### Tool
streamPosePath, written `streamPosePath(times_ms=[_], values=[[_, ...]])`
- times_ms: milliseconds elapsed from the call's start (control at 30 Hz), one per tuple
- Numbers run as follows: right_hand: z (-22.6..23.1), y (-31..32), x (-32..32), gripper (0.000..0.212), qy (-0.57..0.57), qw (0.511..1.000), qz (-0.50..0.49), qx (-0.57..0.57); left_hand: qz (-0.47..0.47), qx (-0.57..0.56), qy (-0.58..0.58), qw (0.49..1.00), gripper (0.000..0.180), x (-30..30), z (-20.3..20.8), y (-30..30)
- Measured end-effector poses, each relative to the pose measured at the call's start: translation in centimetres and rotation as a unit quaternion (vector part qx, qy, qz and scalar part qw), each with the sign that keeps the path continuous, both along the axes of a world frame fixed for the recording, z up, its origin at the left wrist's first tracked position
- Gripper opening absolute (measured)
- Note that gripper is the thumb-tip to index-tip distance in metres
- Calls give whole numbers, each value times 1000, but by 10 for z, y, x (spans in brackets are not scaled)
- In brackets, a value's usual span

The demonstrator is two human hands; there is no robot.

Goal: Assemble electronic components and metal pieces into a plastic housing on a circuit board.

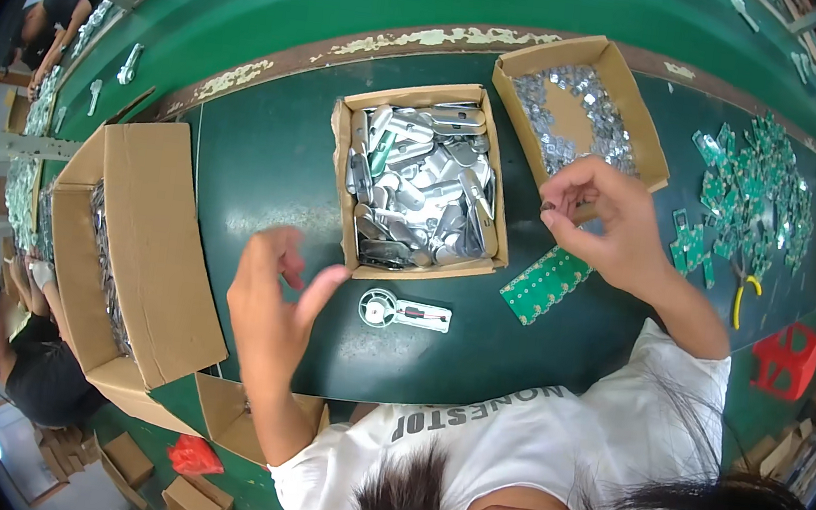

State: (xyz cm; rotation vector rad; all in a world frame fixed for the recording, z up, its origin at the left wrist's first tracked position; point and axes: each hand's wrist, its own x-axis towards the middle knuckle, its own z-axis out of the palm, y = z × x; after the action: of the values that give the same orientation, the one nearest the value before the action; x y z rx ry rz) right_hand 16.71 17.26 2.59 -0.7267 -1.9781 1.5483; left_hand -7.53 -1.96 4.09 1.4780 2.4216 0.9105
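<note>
One tiny dark piece (547, 207) sits pinched in the right hand (608, 219); left hand (271, 292) spread, empty; one whitish round-headed plastic casing (405, 312) lies on the dark-green tabletop (266, 178), two open cardboard boxes (426, 275) beyond.

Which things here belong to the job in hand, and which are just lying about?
Likely in the job:
small dark piece in the right hand
opened device
green circuit panel
silver casings

Apparently lying about:
red stool
red bag
</note>
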Motion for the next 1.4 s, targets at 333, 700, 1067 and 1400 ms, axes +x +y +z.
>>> streamPosePath(times_ms=[333, 700, 1067, 1400], values=[[11, 20, 8, 11, 0, 985, -64, 160, -223, 13, 87, 971, 19, 43, -6, 47], [4, 10, 4, 9, -27, 979, -16, 203, -165, 38, 23, 985, 11, 23, -6, 62], [-12, 45, 11, 12, -211, 867, -43, 449, -136, 62, -239, 960, 4, 27, -2, 58], [-2, -9, -47, 21, 107, 941, 74, 313, -108, 119, -556, 816, 9, 45, -18, 63]])
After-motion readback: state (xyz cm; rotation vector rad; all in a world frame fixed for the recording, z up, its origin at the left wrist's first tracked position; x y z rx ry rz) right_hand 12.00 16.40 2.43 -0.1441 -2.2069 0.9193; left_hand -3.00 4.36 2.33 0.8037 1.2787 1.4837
